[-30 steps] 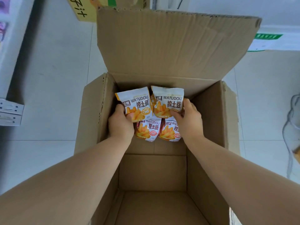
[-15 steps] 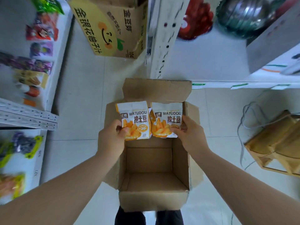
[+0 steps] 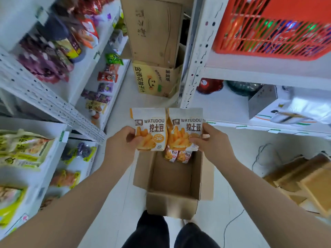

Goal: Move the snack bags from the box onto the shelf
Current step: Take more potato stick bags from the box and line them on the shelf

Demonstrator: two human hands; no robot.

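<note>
Arms outstretched, the left hand (image 3: 121, 144) and right hand (image 3: 213, 145) each pinch a snack bag (image 3: 149, 129) (image 3: 185, 129) side by side above the open box (image 3: 172, 199), two more bags (image 3: 177, 156) against its far wall

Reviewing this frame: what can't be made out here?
Head view only:
- Far end of the box: hidden by the two held bags, so the count left inside is unknown.
- Left shelf goods: motion blur, labels unreadable.
- Red basket: contents blurred, cut off by the frame edge.
</note>
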